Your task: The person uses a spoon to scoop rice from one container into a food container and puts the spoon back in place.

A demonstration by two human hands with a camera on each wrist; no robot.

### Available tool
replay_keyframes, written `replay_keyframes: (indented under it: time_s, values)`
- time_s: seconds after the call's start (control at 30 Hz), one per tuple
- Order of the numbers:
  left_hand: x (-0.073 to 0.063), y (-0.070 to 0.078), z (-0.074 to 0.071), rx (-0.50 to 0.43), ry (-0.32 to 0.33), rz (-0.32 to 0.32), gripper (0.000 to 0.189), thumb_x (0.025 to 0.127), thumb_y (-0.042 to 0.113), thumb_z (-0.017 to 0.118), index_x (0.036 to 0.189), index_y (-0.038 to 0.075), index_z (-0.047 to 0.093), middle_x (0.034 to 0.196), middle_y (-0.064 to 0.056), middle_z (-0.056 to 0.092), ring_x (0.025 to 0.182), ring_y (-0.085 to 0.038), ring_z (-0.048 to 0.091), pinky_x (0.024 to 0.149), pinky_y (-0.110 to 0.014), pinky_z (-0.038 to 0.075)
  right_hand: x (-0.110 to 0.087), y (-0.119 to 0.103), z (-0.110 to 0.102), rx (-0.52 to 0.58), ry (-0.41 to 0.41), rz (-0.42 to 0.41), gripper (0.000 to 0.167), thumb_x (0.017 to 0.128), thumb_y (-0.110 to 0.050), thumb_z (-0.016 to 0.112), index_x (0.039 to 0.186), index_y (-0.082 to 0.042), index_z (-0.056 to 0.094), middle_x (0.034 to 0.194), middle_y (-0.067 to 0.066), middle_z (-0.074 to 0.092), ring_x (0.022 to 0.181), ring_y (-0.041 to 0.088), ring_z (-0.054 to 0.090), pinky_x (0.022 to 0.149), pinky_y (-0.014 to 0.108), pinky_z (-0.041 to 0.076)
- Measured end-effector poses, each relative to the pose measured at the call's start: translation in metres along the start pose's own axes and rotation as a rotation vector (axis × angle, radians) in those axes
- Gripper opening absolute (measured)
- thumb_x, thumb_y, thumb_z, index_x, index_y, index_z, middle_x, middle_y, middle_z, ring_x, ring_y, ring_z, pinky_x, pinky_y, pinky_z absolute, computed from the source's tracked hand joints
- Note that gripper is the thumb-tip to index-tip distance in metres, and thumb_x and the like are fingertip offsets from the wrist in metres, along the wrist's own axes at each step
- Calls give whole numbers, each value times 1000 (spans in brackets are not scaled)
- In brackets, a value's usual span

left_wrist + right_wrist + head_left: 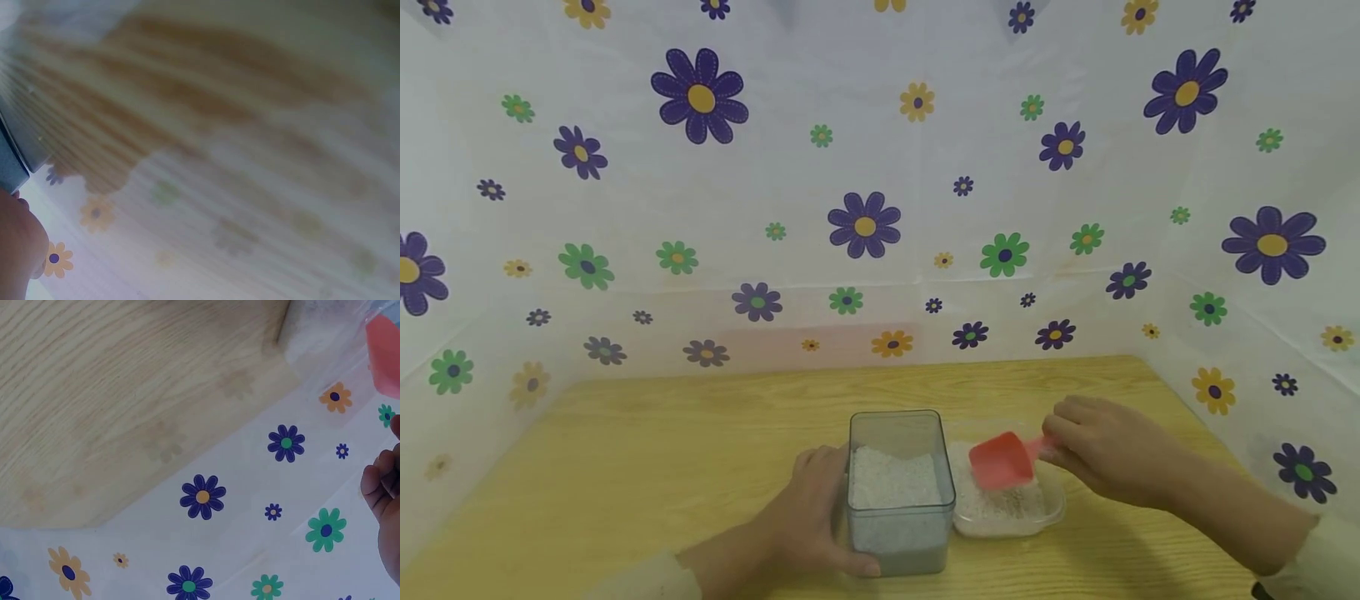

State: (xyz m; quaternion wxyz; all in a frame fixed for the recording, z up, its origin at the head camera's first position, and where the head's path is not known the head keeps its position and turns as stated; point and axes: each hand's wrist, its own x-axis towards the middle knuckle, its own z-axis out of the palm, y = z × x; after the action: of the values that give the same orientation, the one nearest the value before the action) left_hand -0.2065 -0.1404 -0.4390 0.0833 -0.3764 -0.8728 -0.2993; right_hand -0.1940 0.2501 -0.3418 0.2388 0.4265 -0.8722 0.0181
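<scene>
In the head view my left hand (805, 521) holds a clear grey rectangular container (901, 537) at its left side, thumb across the lower front. White granular material (895, 479) fills part of that container, sloping inside. With the fingers curled, my right hand (1105, 446) grips the handle of a red scoop (1002, 461). The scoop is over a low clear plastic tub (1011, 527), which holds more of the pale granules. Whether the scoop touches them I cannot tell. At the edge of the right wrist view appear the scoop (384, 359) and part of my right hand (390, 506).
Both vessels stand side by side on a wood-grain table (700, 450), near its front. A white sheet (775, 183) printed with purple, green and orange flowers rises behind the table and along both sides.
</scene>
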Motion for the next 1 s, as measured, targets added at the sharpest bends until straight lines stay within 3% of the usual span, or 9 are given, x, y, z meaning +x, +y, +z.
replay_keyframes:
  time_s: [0.13, 0.3, 0.47, 0.7, 1.0]
  values:
    - [0, -1, 0, -2, -6, -10, 110, 59, 80, 77, 147, 25, 37, 133, 18, 50, 119, -6, 45, 104, -47, 23, 4, 1, -4, -24, 90, -37, 25, 104, -38, 52, 85, -22, 56, 76, -16, 40, 70, 0, 36, 62, 16, 36]
    - [-1, -3, 2, 10, -3, 7, 110, 61, 80, 76, 147, 24, 36, 134, 17, 49, 119, -6, 45, 103, -48, 22, 15, -2, -11, -70, 238, 15, 47, 107, -47, 32, 87, -14, 59, 73, -10, 46, 68, 4, 39, 58, 19, 38]
    - [-1, -2, 1, 2, -8, 2, 109, 61, 79, 76, 147, 25, 36, 133, 18, 48, 117, -5, 44, 103, -46, 21, 28, -12, -16, -94, 347, 3, 53, 108, -45, 31, 95, -6, 65, 74, -3, 55, 66, 10, 47, 58, 25, 45]
    - [0, -2, 1, -1, 3, 7, 108, 60, 79, 77, 145, 24, 38, 132, 19, 48, 115, -4, 45, 103, -44, 22, 43, -28, -17, -45, 324, -50, 48, 109, -41, 31, 98, -9, 65, 77, -4, 54, 67, 9, 46, 59, 23, 43]
    - [2, 1, -1, -21, -3, 1, 106, 59, 76, 79, 143, 27, 39, 131, 20, 50, 116, -4, 45, 102, -44, 23, 63, -44, -12, -38, 227, -149, 43, 108, -41, 35, 92, -14, 64, 81, -5, 47, 72, 9, 40, 61, 19, 37]
